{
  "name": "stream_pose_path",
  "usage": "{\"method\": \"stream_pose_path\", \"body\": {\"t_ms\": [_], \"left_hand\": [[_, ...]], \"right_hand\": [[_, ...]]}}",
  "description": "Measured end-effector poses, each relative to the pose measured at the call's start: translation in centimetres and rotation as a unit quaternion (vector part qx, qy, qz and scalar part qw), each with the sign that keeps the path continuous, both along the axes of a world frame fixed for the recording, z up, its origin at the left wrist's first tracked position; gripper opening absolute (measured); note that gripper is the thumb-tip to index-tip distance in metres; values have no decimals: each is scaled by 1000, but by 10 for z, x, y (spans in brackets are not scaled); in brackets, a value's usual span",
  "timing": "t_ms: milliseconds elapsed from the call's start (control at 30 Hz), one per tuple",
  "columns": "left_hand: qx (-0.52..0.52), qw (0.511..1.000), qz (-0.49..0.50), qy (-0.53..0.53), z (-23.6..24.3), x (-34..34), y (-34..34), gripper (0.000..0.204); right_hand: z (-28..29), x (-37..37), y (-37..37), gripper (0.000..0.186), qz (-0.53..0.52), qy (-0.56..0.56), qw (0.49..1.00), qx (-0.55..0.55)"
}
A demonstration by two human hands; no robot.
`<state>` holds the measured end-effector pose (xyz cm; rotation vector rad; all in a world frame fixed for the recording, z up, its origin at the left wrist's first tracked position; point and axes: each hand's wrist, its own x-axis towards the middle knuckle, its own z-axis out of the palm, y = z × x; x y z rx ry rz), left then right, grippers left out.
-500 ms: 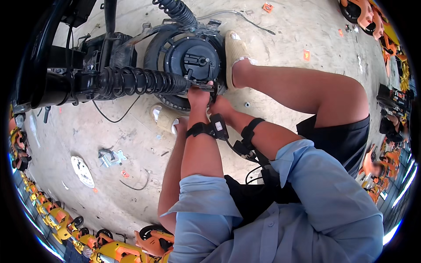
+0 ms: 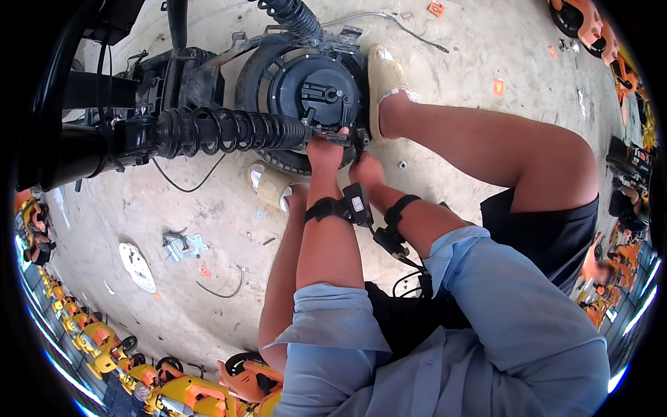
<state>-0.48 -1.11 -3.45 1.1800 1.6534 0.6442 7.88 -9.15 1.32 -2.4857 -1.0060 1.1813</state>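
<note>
Most fingers of your bare left hand hidden under the dark metal bracket; your bare right hand's fingertips can't be made out (grip unclear). Upper black coil-spring shock absorber cut off by top edge.

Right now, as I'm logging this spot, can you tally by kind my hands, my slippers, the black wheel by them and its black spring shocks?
Hands: 2
Slippers: 2
Black wheel: 1
Black spring shocks: 2
Total: 7
</note>
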Motion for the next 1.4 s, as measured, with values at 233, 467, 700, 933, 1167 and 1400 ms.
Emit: {"method": "stream_pose_path", "body": {"t_ms": [233,467,700,933,1167,1400], "left_hand": [[-52,998,3,-35,21,5,1,37],[15,998,27,-64,14,4,-1,32],[-54,998,-11,-9,34,3,4,36],[24,1000,5,-15,17,8,0,37],[-14,1000,-3,-13,14,0,-1,38],[0,1000,-3,-16,8,16,1,36]], "right_hand": [[29,66,-4,25,85,31,996,-4],[35,115,73,32,507,36,858,-73],[71,117,115,39,441,111,850,-267],[105,110,135,31,420,92,856,-286],[99,102,142,25,517,44,827,-216],[79,110,187,25,587,34,770,-249]]}}
